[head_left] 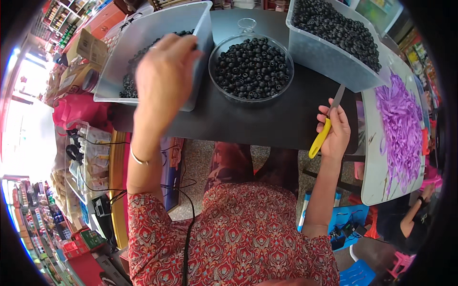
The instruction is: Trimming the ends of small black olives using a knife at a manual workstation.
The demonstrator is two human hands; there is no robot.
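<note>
Two hands are at work over a black table (267, 119). The right hand (335, 132) has its fingers closed around a knife with a yellow handle (324, 131), at the table's near edge. The left hand (164, 71) reaches into a clear plastic tub (143, 33) with black beads; I cannot tell how its fingers are. Between the hands stands a round clear bowl (251, 68) full of black beads, and another tub of beads (329, 47) is at the right.

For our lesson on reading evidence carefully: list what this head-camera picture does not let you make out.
- Left hand: its fingers dip into the left tub, hidden by the hand's back.
- Knife: blade tip lost behind the right tub.
- Dark pieces in the round bowl: too small to identify.
</note>
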